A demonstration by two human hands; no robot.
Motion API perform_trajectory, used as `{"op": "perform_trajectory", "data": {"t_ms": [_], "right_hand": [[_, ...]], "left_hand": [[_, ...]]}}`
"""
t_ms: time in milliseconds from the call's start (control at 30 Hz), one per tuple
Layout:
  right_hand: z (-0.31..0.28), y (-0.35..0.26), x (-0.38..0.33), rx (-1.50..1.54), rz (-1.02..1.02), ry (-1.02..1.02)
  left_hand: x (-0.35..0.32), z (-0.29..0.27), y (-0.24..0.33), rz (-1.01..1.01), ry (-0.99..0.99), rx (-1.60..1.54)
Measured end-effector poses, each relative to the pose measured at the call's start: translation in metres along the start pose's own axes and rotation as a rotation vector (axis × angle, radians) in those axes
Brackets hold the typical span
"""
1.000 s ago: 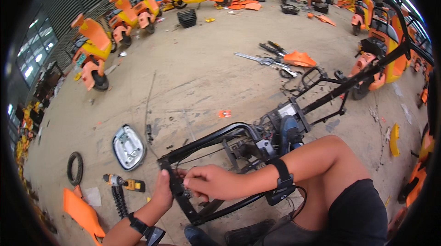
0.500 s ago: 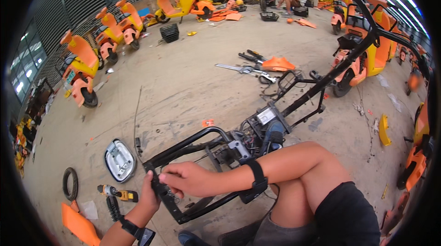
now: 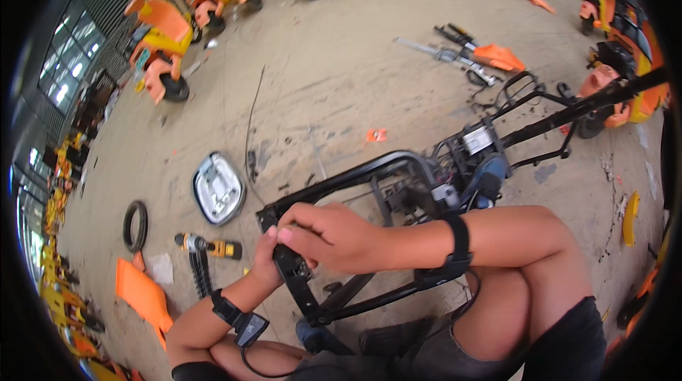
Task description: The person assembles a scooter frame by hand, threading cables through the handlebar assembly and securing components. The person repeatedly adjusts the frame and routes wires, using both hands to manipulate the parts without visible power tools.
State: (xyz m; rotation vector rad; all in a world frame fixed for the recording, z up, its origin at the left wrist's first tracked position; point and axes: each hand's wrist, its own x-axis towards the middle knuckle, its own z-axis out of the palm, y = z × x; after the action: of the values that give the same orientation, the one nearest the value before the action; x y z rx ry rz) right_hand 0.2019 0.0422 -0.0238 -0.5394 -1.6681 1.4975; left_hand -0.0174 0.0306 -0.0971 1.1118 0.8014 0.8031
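Note:
A black metal scooter frame (image 3: 341, 182) lies across in front of me, its end crossbar (image 3: 307, 299) closest to my hands. My left hand (image 3: 266, 261) is closed around the outer side of that crossbar, thumb on top and the other fingers mostly hidden. Over the upper part of the same bar, my right hand (image 3: 334, 239) has its fingers curled and pressed together, and its thumb almost meets the left one. Whatever it pinches is hidden. Wires and a boxy unit with a white label (image 3: 477, 141) sit farther along the frame, where my blue shoe (image 3: 490, 176) also is.
Left of the frame lie a yellow-black cordless drill (image 3: 226, 248), a coil-spring shock absorber (image 3: 200, 274), an orange panel (image 3: 142, 292), a tyre (image 3: 135, 203) and a silver-lined shell (image 3: 217, 190). Beyond are long-handled tools (image 3: 447, 54) by an orange piece (image 3: 499, 57). Scooters (image 3: 163, 47) stand around.
My view has tilted down and turned left, so the scene sits higher and farther right. The right hand has shifted up the crossbar, closer to the left thumb. The left hand keeps its hold.

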Motion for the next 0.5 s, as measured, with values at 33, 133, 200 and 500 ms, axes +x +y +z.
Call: {"op": "perform_trajectory", "data": {"t_ms": [33, 133, 200, 500], "right_hand": [[-0.001, 0.002, 0.0, -0.039, 0.0, -0.006], [0.001, 0.016, 0.002, -0.248, -0.173, 0.009], [0.002, 0.012, 0.004, -0.275, -0.099, -0.022], [0.004, 0.015, 0.008, -0.284, -0.107, 0.022]], "left_hand": [[0.0, -0.002, 0.002, 0.002, -0.077, 0.005], [-0.001, 0.019, 0.004, 0.064, 0.174, 0.066], [-0.006, 0.005, 0.001, 0.09, 0.132, 0.079], [-0.005, 0.007, 0.002, 0.139, 0.231, 0.239]]}}
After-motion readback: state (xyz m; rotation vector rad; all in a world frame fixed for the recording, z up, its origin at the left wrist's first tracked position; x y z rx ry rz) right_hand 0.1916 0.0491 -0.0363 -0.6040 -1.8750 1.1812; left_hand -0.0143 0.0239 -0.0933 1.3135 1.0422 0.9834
